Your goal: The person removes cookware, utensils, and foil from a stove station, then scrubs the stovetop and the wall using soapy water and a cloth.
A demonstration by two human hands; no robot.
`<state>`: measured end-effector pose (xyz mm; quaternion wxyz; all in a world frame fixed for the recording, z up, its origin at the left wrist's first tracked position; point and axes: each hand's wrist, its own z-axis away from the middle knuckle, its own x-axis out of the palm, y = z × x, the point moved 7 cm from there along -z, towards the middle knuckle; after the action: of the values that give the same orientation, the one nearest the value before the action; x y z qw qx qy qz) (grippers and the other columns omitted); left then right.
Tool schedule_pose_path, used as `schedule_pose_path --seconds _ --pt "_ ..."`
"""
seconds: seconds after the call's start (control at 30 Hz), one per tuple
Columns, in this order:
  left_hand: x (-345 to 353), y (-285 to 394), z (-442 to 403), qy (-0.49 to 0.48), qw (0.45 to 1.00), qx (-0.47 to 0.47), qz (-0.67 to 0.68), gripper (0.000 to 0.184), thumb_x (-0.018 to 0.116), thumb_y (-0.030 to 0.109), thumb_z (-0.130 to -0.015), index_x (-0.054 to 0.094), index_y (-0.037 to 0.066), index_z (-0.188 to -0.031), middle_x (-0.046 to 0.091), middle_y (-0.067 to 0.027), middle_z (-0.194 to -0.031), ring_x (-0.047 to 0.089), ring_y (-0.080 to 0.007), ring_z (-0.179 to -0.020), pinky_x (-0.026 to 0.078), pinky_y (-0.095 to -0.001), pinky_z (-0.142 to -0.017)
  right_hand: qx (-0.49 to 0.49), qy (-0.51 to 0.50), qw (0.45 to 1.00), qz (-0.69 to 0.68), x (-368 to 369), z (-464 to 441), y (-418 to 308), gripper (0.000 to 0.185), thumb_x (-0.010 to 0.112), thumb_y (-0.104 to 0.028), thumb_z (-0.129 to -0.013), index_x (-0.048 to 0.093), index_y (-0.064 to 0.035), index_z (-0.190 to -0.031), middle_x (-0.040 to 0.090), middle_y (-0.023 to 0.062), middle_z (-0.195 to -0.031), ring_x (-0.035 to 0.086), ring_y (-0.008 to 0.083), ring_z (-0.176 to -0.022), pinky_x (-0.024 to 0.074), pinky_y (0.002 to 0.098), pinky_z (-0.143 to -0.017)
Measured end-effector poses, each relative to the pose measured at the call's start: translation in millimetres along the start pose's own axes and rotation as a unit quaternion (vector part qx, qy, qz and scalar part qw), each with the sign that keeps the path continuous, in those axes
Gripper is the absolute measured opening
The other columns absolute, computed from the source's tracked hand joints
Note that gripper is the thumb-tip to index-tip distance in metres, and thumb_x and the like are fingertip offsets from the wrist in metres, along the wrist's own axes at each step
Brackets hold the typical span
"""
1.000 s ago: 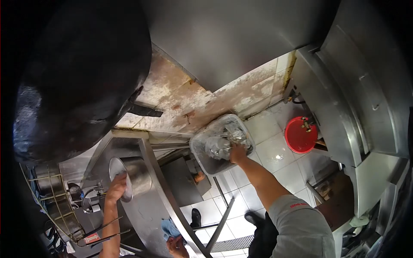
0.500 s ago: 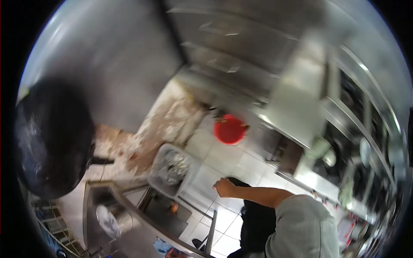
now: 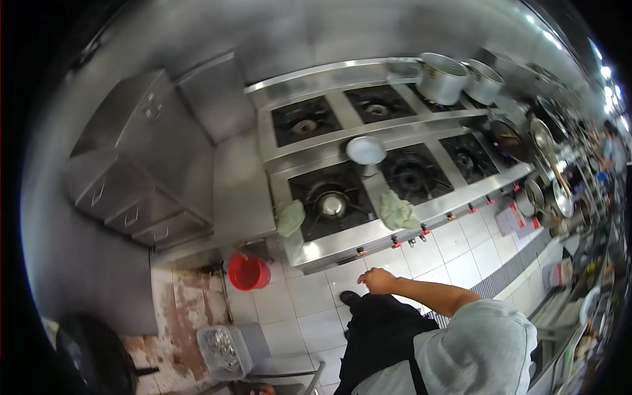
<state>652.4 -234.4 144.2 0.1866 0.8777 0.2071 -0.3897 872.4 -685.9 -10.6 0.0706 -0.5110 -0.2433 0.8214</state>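
My right hand point(image 3: 376, 280) hangs in the air over the tiled floor, just in front of the stove's front edge. Its fingers are loosely bent and slightly apart, with nothing visible in them. The nearest burner section of the steel stove point(image 3: 316, 251) lies beyond it, with a green cloth point(image 3: 399, 212) on the front edge and another green cloth point(image 3: 290, 218) at the left corner. A shallow metal bowl point(image 3: 366, 151) rests between the front and back burners. My left hand is out of view.
On the floor to the left stand a red bucket point(image 3: 249, 272) and a grey plastic bin point(image 3: 244, 355) holding crumpled shiny material. A dark wok point(image 3: 89, 355) is at the lower left. Large pots point(image 3: 440, 80) stand on the back burners. Boxes point(image 3: 517, 220) lie at the right.
The view has swung toward the stove. My right hand has left the bin, with nothing visible in it. My left hand, earlier at a metal pot, has gone out of view.
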Motion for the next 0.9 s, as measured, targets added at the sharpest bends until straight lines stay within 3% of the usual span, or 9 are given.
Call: schedule_pose_path --seconds 0.07,0.23,0.33,0.4,0.5,0.53,0.7,0.77,0.9 --pt "71.5 15.8 16.8 -0.094 0.971 -0.041 0.215 0.019 0.066 -0.002 -0.073 0.065 0.002 -0.091 0.062 -0.0165 -0.095 0.056 -0.0344 -0.092 0.043 -0.0424 -0.088 0.056 0.035 0.998 0.016 -10.5 27.4 41.9 0.037 0.058 -0.010 -0.075 0.066 -0.0139 -0.111 0.069 0.0113 -0.102 0.066 0.0314 -0.095 0.0533 0.0437 -0.082" --pt "100.3 177.0 18.6 -0.258 0.899 0.088 0.344 0.021 0.064 -0.001 -0.076 0.065 0.001 -0.097 0.064 -0.0135 -0.095 0.059 -0.0299 -0.093 0.046 -0.0383 -0.084 0.138 0.083 0.987 0.001 -51.9 71.8 113.4 0.035 0.059 -0.012 -0.075 0.067 -0.0143 -0.109 0.069 0.0114 -0.103 0.065 0.0329 -0.093 0.0535 0.0447 -0.080" --pt "106.6 235.4 32.8 -0.366 0.868 0.048 0.333 0.021 0.064 -0.001 -0.076 0.066 0.003 -0.097 0.065 -0.0111 -0.092 0.062 -0.0246 -0.087 0.049 -0.0349 -0.076 0.158 0.148 0.976 -0.009 -72.6 72.7 158.9 0.036 0.060 -0.010 -0.073 0.067 -0.0141 -0.108 0.068 0.0111 -0.102 0.064 0.0339 -0.090 0.0526 0.0448 -0.081" --pt "131.7 251.7 50.2 -0.366 0.866 0.071 0.334 0.021 0.065 0.001 -0.078 0.068 0.006 -0.098 0.067 -0.0099 -0.090 0.064 -0.0218 -0.081 0.051 -0.0321 -0.072 0.146 0.276 0.950 -0.013 -99.2 71.1 191.3 0.039 0.062 -0.009 -0.072 0.066 -0.0148 -0.110 0.066 0.0121 -0.105 0.060 0.0330 -0.096 0.0503 0.0434 -0.085" --pt "173.9 301.6 74.1 -0.443 0.824 0.029 0.351 0.021 0.064 0.003 -0.080 0.068 0.006 -0.100 0.069 -0.0119 -0.092 0.066 -0.0217 -0.081 0.051 -0.0314 -0.075 0.101 0.365 0.925 0.040 -145.4 59.5 207.5 0.043 0.064 -0.011 -0.074 0.064 -0.0209 -0.115 0.052 0.0124 -0.125 0.052 0.0359 -0.107 0.0459 0.0487 -0.086" --pt "182.1 326.7 76.8 -0.478 0.803 0.077 0.346 0.021 0.066 0.005 -0.079 0.069 0.008 -0.100 0.067 -0.0130 -0.096 0.065 -0.0258 -0.085 0.051 -0.0345 -0.078 0.083 0.373 0.923 0.043 -157.1 51.7 210.0 0.045 0.065 -0.011 -0.072 0.063 -0.0226 -0.116 0.050 0.0124 -0.128 0.050 0.0354 -0.110 0.0453 0.0495 -0.086" --pt "187.0 456.3 40.3 -0.443 0.806 0.271 0.285 0.031 0.066 0.007 -0.079 0.065 0.008 -0.110 0.067 -0.0131 -0.101 0.065 -0.0281 -0.091 0.051 -0.0364 -0.082 0.009 0.223 0.973 0.052 -142.7 -10.4 238.2 0.034 0.067 -0.015 -0.072 0.067 -0.0240 -0.105 0.046 0.0059 -0.131 0.047 0.0316 -0.111 0.0444 0.0479 -0.087" --pt "169.2 504.4 2.3 -0.471 0.801 0.141 0.342 0.030 0.064 0.005 -0.081 0.065 0.008 -0.111 0.067 -0.0133 -0.104 0.065 -0.0271 -0.091 0.050 -0.0354 -0.082 0.003 0.184 0.983 0.017 -144.3 -20.2 246.6 0.031 0.066 -0.015 -0.072 0.068 -0.0238 -0.101 0.048 0.0047 -0.128 0.048 0.0299 -0.109 0.0448 0.0459 -0.086" --pt "163.5 518.7 -42.5 -0.432 0.824 0.070 0.358 0.035 0.063 0.003 -0.083 0.061 0.009 -0.117 0.067 -0.0106 -0.107 0.063 -0.0239 -0.094 0.049 -0.0365 -0.080 0.016 0.080 0.994 0.078 -187.5 -37.1 239.9 0.029 0.064 -0.012 -0.075 0.069 -0.0200 -0.103 0.054 0.0056 -0.119 0.049 0.0289 -0.108 0.0448 0.0444 -0.086"
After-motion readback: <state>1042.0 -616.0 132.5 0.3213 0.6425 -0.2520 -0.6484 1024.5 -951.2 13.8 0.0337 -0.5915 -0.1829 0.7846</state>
